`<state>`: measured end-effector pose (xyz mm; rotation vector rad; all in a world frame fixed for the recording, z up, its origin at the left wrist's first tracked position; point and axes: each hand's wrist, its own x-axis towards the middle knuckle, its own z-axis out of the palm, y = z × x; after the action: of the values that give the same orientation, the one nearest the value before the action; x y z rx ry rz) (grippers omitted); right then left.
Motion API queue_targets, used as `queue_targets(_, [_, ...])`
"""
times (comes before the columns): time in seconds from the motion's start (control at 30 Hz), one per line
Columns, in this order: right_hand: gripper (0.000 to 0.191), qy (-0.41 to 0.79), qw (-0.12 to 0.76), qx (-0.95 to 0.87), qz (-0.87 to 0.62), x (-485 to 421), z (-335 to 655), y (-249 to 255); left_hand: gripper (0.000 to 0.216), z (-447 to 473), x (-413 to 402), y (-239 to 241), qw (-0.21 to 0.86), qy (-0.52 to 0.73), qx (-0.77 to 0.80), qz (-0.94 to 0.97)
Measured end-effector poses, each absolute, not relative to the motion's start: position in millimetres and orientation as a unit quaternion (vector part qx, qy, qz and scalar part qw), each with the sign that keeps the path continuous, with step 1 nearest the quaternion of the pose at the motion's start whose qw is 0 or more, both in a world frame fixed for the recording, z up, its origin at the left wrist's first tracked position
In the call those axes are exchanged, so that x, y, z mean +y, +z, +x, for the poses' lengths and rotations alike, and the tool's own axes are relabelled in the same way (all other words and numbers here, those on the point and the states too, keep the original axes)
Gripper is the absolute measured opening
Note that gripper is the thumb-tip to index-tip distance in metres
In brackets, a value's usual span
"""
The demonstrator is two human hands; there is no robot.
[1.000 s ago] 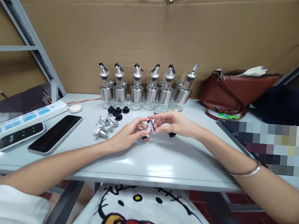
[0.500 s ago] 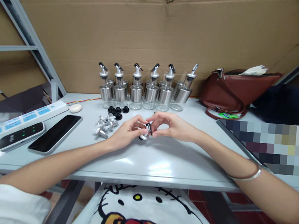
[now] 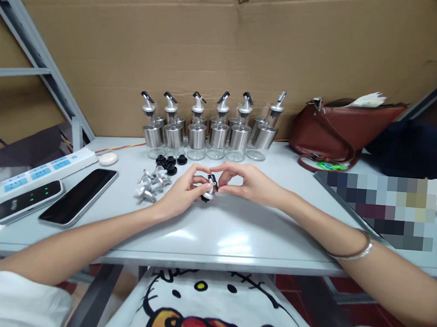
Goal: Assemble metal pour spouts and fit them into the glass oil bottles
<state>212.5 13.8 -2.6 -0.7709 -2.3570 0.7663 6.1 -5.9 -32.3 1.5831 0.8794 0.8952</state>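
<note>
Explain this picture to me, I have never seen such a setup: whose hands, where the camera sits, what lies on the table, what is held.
No machine here: a person works with two bare hands. The camera sits on that person's head, looking forward and down, so the arms enter from below. The left hand and right hand meet over the grey table and both pinch one small silver and black spout cap in a fingertip grip. Behind stands a row of glass and steel bottles with such caps. Left of the hands lie loose silver spouts, black stoppers, a phone and a power strip. A brown bag sits at the right.
</note>
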Motion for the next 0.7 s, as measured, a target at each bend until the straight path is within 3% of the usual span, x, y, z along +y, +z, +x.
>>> queue_targets(0.13, [0.034,0.275,0.259,-0.879,-0.291,14.5,210.8,-5.2,0.061,6.5,-8.5,-31.6,0.531,0.38,0.372,0.66])
queue_targets(0.23, [0.028,0.226,0.226,-0.904,-0.285,12.7,208.1,-7.2,0.065,6.9,-11.3,-29.6,0.526,0.368,0.354,0.68])
queue_targets(0.33, [0.018,0.176,0.213,-0.918,-0.285,12.4,207.4,-9.3,0.063,7.8,-11.8,-28.8,0.532,0.36,0.361,0.676])
queue_targets(0.53, [0.025,0.171,0.241,-0.918,-0.265,9.9,209.1,-4.0,0.057,10.2,-8.5,-30.4,0.546,0.381,0.36,0.654])
queue_targets(0.7, [0.013,0.145,0.291,-0.914,-0.242,8.9,211.9,2.8,0.046,10.3,-7.3,-30.0,0.524,0.441,0.361,0.633])
